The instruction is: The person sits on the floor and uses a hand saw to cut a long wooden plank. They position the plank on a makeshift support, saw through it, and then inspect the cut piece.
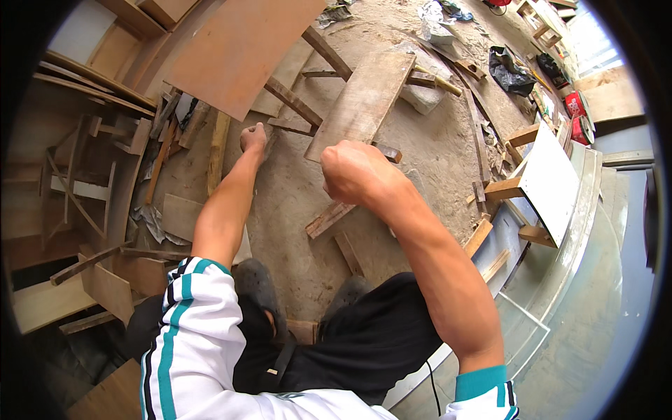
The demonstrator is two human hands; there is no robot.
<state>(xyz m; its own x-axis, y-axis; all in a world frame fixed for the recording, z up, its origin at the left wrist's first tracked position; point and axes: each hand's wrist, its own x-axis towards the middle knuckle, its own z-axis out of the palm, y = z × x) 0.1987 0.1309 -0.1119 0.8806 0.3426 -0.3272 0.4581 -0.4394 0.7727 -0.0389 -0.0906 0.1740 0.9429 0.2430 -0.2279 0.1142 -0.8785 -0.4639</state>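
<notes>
My left hand (253,138) is closed, reaching out just below the corner of a reddish-brown wooden panel (238,52). Anything in its fingers is too small or hidden to tell. My right hand (357,171) makes a fist at the near end of a low wooden bench (364,94) with a worn plank top. Its knuckles overlap the plank's edge, and the curled fingers face away from view, so what they hold cannot be seen. A wooden stick (329,219) lies on the floor below the right hand.
Loose wood strips (218,150) and offcuts lie on the dusty floor. At left are wooden frames (108,178) and panels. A white-topped stool (553,185) lies tipped at right, near red cans (579,115) and a black plastic bag (511,70). My shoes (257,287) are below.
</notes>
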